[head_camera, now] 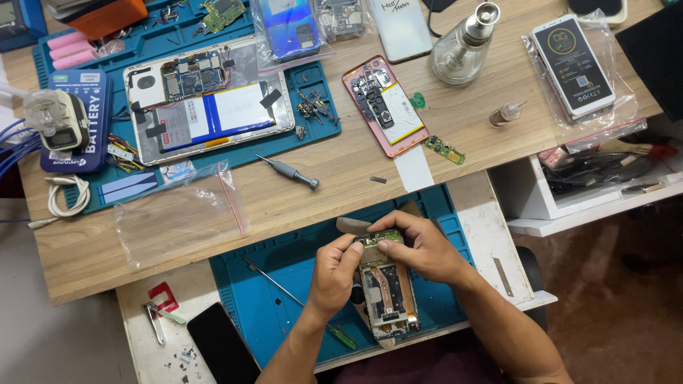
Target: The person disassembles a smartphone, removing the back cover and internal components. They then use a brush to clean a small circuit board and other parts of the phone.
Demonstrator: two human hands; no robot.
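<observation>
Opened phone [388, 291] lay back-up on blue mat [284, 263], directly under both sets of fingers. Left hand [334, 274] closed on phone's upper left edge, fingers [353, 250] pinched at top corner. Right hand [420, 249] curled over top end, fingers [384, 245] pressed on small green board there, gripping. Thin metal probe [274, 283] just left of left fingers. Grey screwdriver [290, 171] well beyond fingertips on wooden counter [341, 163]. Pink-framed phone [386, 105] farther off, past right fingers.
</observation>
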